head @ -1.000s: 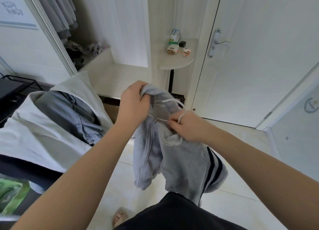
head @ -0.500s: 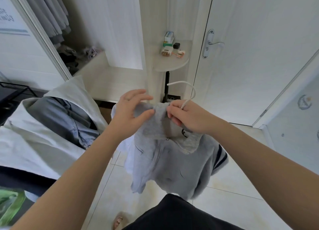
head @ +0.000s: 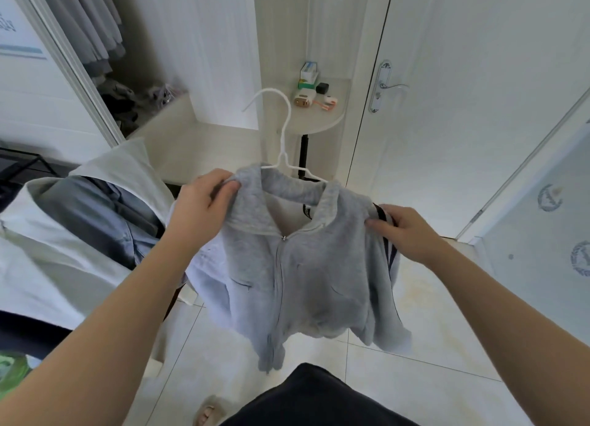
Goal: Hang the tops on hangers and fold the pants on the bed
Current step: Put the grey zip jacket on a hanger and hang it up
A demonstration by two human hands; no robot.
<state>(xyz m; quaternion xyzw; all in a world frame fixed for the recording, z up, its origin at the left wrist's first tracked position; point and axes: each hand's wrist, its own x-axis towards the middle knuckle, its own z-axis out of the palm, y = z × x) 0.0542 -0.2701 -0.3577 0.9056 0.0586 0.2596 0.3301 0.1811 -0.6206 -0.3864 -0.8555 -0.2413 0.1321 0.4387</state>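
Observation:
A small grey zip-up jacket (head: 306, 272) with dark sleeve stripes hangs spread out in front of me on a white wire hanger (head: 282, 131), whose hook sticks up above the collar. My left hand (head: 204, 202) grips the jacket's left shoulder by the collar. My right hand (head: 402, 230) pinches the right shoulder at the striped seam. On the bed (head: 41, 266) at the left lie blue-grey denim pants (head: 95, 215) on a white cloth.
A small round shelf (head: 319, 119) with boxes and small items stands behind the hanger. A white door (head: 472, 106) with a metal handle is at the right. An open wardrobe (head: 95, 42) with hanging grey clothes is at the upper left. Tiled floor lies below.
The bunched jacket has been spread out over the hanger and lifted. My hands moved apart from the collar to the two shoulders, and the hook now stands clear above.

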